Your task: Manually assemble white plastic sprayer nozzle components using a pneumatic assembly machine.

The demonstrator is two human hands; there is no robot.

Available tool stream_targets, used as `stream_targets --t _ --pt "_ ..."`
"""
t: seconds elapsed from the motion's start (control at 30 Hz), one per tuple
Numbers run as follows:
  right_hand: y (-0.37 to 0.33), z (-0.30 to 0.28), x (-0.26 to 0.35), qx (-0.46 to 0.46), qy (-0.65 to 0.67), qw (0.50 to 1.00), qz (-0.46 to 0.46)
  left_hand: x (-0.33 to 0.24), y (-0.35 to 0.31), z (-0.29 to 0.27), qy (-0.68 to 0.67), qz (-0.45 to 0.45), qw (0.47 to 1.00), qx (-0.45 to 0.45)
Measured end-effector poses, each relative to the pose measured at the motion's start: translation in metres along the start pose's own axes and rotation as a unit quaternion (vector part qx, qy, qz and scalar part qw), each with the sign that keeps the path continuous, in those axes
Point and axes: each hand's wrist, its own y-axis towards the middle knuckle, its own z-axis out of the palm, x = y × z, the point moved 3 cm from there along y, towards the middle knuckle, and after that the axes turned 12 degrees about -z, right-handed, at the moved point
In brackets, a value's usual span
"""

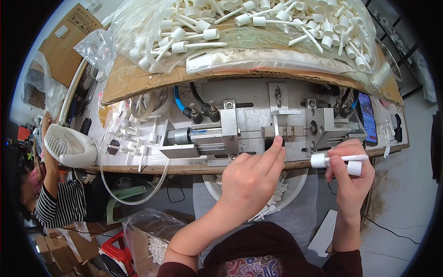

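My left hand [251,177] reaches to the middle of a metal bench fixture [284,131], its fingers pressed together at the near end of a white plastic stem [276,123]. That stem lies in the fixture between two facing pneumatic cylinders, the left cylinder [207,137] and the right cylinder [330,128]. On the right, in front of the table edge, my right hand [353,182] is closed around two white ribbed caps with stems. One held cap [318,160] points left, with its stem [344,158] across my fingers; the other cap [354,168] sits just below it.
A cardboard shelf [138,85] above the fixture bears a heap of white stemmed caps [323,27]. More caps lie left of the fixture, beside a white fan [69,145]. A phone [368,117] leans at right. Below is a white basket [300,189]. Another person's striped sleeve [60,203] shows left.
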Motion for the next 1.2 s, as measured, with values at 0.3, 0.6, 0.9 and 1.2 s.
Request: stream_targets --t 0.3,0.6,0.9,1.2 --pt "-0.007 0.012 -0.015 0.048 0.184 0.954 0.233 -0.002 0.004 -0.013 -0.123 -0.016 0.991 0.048" --pt "0.000 0.018 -0.011 0.042 0.235 0.944 0.228 -0.008 -0.013 -0.027 -0.282 -0.036 0.957 0.060" --pt "0.004 0.012 0.004 -0.058 0.345 0.929 0.119 -0.003 -0.005 -0.002 0.007 -0.007 1.000 0.015" --pt "-0.009 0.008 0.011 0.022 0.172 0.985 0.023 -0.004 0.001 -0.004 0.014 -0.013 1.000 0.018"
